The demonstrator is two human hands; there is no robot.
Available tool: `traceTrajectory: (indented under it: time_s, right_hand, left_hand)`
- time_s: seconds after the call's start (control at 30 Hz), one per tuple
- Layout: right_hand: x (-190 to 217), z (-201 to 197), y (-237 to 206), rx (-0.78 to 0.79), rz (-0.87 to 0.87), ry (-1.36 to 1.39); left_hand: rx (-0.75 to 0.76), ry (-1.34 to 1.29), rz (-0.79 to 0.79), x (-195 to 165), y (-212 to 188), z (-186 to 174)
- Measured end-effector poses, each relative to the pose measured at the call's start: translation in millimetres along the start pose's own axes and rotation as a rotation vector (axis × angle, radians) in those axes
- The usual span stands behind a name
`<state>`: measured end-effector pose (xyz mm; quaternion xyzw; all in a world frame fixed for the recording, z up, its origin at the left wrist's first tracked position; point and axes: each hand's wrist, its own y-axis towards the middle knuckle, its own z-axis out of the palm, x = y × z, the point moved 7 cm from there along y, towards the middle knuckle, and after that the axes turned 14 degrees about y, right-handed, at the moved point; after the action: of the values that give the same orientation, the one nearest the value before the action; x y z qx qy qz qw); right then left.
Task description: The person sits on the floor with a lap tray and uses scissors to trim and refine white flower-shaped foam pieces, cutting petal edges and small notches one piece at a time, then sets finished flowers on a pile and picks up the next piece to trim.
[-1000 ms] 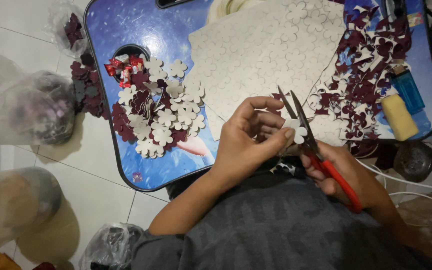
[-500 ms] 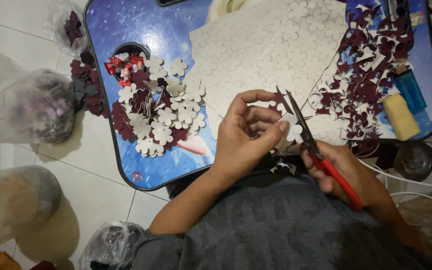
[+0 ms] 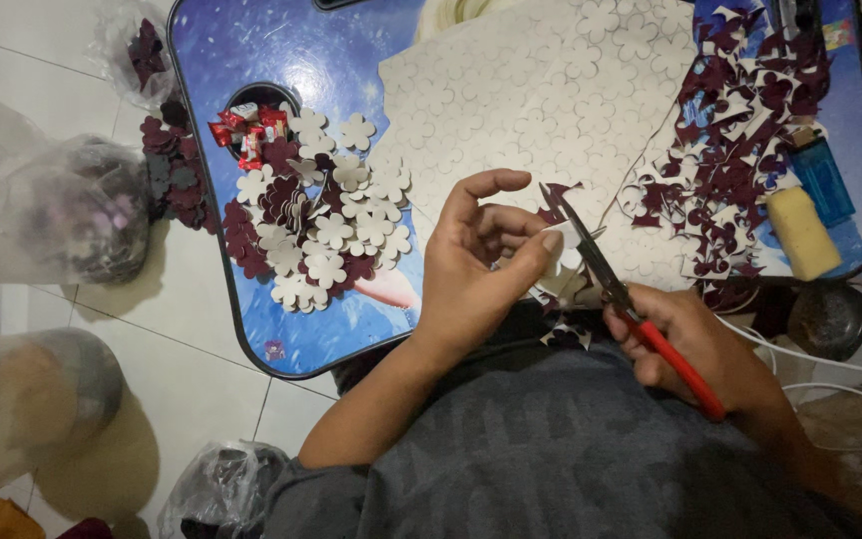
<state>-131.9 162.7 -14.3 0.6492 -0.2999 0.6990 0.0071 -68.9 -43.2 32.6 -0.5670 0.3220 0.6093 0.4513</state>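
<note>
Scissors [image 3: 606, 274] in right hand [image 3: 695, 344], blades at white flower piece [image 3: 563, 250], left hand [image 3: 481, 265] pinching

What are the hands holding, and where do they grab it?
The right hand holds the scissors by their red handles. The left hand pinches a small white paper piece by its edge between thumb and fingertips.

A pile of cut white and maroon flower shapes [image 3: 323, 225] is lying on the blue lap table [image 3: 251, 60], partly covering small red wrappers [image 3: 246, 125]. Maroon offcuts [image 3: 740, 130] are spreading over the table's right side, lying beside a blue lighter [image 3: 822, 178] and a yellow block [image 3: 802, 232]. Clear plastic bags [image 3: 72, 210] are sitting on the tiled floor [image 3: 192, 369].
</note>
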Motion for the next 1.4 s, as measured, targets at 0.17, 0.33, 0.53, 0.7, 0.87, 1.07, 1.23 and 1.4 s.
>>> traceTrajectory:
  time_s: [0.17,0.33,0.53,0.7,0.87,1.07,1.23,1.4]
  right_hand:
    - [-3,0,0,0.007,-0.010,0.050]
    - [-5,0,1,0.000,0.006,0.027]
    - [-1,-2,1,-0.036,-0.079,0.009]
    - [5,1,2,-0.012,-0.080,0.025]
    - [16,4,-5,0.002,-0.010,0.038]
    - [19,5,-3,-0.012,-0.006,0.008]
    - [12,3,-1,-0.002,-0.016,-0.001]
    - [7,2,-2,-0.021,0.019,0.020]
  left_hand:
    - [-0.012,0.002,0.012,-1,1,-3]
    - [-0.060,-0.054,0.017,5,3,-3]
    - [-0.070,-0.259,0.025,13,2,14]
    - [-0.020,-0.222,0.022,11,2,15]
    - [0.061,-0.135,-0.046,12,-2,22]
    - [0.072,-0.103,-0.072,7,0,20]
    - [0.059,-0.072,-0.089,4,0,14]
    - [0.001,-0.068,-0.056,4,1,9]
